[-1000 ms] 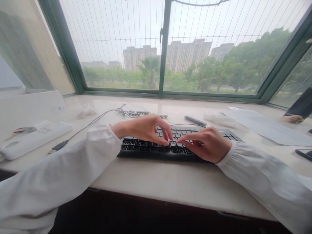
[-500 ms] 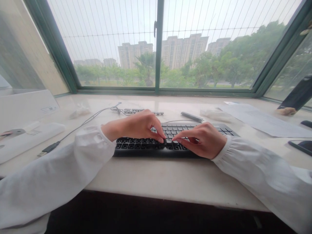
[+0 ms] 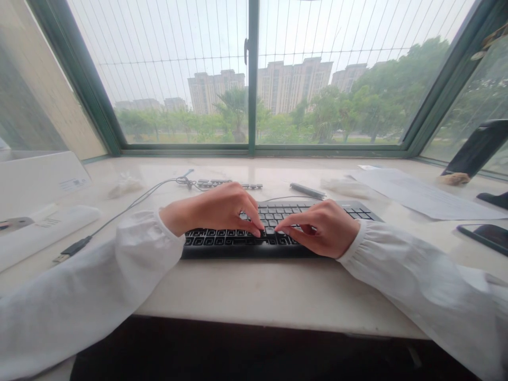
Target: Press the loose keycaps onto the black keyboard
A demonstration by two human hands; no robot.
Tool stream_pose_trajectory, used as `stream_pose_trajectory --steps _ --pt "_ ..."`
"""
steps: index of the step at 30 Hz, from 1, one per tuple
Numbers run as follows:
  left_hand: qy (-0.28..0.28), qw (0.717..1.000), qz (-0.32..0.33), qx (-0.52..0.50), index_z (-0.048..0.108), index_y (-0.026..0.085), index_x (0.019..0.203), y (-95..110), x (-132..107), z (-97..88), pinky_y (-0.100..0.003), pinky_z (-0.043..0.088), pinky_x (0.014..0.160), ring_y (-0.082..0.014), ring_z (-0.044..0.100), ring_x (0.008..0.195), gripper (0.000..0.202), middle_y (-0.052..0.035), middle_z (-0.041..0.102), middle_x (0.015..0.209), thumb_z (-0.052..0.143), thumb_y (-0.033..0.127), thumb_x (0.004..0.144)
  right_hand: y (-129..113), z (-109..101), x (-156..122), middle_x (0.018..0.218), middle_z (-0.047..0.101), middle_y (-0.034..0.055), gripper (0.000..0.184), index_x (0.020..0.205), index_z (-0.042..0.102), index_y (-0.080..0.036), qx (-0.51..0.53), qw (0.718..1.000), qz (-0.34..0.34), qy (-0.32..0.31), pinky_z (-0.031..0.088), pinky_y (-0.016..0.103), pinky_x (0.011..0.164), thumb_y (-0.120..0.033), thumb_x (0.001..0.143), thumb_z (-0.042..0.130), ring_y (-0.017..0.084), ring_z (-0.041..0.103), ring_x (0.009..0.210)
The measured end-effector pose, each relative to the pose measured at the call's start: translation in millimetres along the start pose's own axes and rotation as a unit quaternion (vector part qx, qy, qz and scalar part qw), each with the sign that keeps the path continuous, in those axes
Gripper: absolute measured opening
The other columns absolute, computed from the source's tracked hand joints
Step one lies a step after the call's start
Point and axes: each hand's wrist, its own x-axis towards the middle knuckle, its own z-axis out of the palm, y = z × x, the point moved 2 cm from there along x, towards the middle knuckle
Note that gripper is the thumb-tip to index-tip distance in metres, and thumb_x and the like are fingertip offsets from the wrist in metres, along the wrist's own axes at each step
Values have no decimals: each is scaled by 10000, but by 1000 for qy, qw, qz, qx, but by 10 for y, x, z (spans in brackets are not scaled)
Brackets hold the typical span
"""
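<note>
I see both hands curled over the black keyboard [image 3: 278, 233] lying mid-counter [image 3: 254, 296] below the window: left hand [image 3: 214, 209] and right hand [image 3: 323, 227] meet fingertip to fingertip, pinching one key [image 3: 270, 231] between them

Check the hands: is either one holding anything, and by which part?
Cannot tell. Left hand and right hand meet fingertips over one key of the black keyboard, pinching or pressing it.

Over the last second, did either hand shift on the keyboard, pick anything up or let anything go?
No real change. The left hand and right hand stay fingertip to fingertip over one key of the black keyboard; nothing was lifted or released. Only the head camera drifted, shifting the whole scene slightly. The USB cable lies unmoved.
</note>
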Motion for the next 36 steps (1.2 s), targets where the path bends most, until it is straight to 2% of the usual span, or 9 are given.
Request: stream_pose_trajectory --steps 5,11,16,21,25,30,36 --pt "-14 998 3 58 792 345 920 22 -37 -59 -215 414 583 -84 632 636 136 35 751 833 666 329 873 -70 -13 -1 432 534 -51 282 1063 773 -264 2 1000 -9 -23 279 216 478 -306 939 523 62 436 384" --pt "-34 990 -5 136 774 308 764 148 -59 -102 -270 308 497 -84 505 499 208 34 637 610 600 295 878 -135 13 -9 482 609 -32 342 1199 719 -293 -32 998 -31 -42 202 263 479 -281 950 484 74 441 402" --pt "-29 983 10 182 715 256 670 224 -64 -54 -302 253 481 -96 461 460 230 19 601 548 571 238 848 -154 33 -9 590 698 -11 357 1248 686 -299 -63 996 -21 -58 180 282 493 -306 973 459 76 480 436" --pt "-14 978 26 207 584 198 526 307 -41 5 -327 219 473 -110 407 425 329 -10 540 482 530 218 850 -192 51 5 570 689 -21 321 1188 714 -334 -77 995 -32 -55 173 294 500 -325 959 488 86 484 438" --pt "-6 977 31 209 506 185 471 313 -32 34 -329 233 483 -109 367 426 375 -13 494 457 517 202 845 -224 57 21 580 692 -13 326 1162 728 -328 -62 996 -14 -63 180 293 509 -320 959 472 87 496 450" --pt "-28 984 1 177 497 179 457 278 -24 34 -313 232 495 -90 269 429 382 12 459 456 522 180 838 -248 25 58 511 628 -1 353 1082 763 -284 -37 995 22 -91 183 285 510 -363 980 434 86 456 431" --pt "-38 986 -12 161 480 181 440 254 8 40 -308 267 501 -92 270 429 370 15 456 459 546 169 803 -267 7 96 508 624 5 386 910 783 -276 -43 994 38 -98 176 287 520 -389 981 421 101 444 437"
